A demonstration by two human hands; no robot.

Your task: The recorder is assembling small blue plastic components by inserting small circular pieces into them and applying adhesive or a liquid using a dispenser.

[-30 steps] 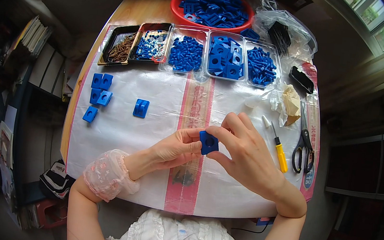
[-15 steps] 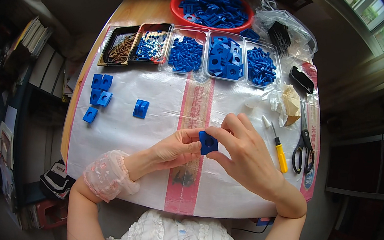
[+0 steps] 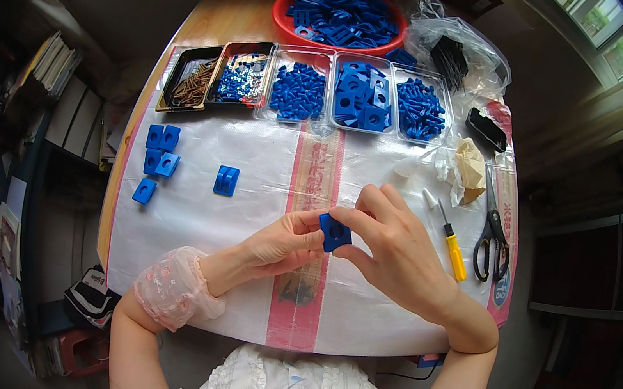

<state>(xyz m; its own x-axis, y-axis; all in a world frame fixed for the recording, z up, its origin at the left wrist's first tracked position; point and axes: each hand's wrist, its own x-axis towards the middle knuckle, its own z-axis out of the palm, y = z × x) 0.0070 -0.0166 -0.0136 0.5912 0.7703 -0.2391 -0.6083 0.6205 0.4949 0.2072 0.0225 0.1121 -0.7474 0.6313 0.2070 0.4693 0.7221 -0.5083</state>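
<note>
Left hand (image 3: 291, 241) pinching left edge of blue holed block (image 3: 335, 234); right hand (image 3: 386, 234) grasping same block from right, thumb at lower edge. Block held between both, over near half of white-covered surface (image 3: 383, 310). Lone blue piece (image 3: 226, 181) lies to left, five blue pieces (image 3: 153, 161) farther left. Yellow-handled screwdriver (image 3: 454, 255), then scissors (image 3: 492, 235), right of right hand. Five filled trays (image 3: 330, 91) beyond, red basin (image 3: 279, 19) behind.
</note>
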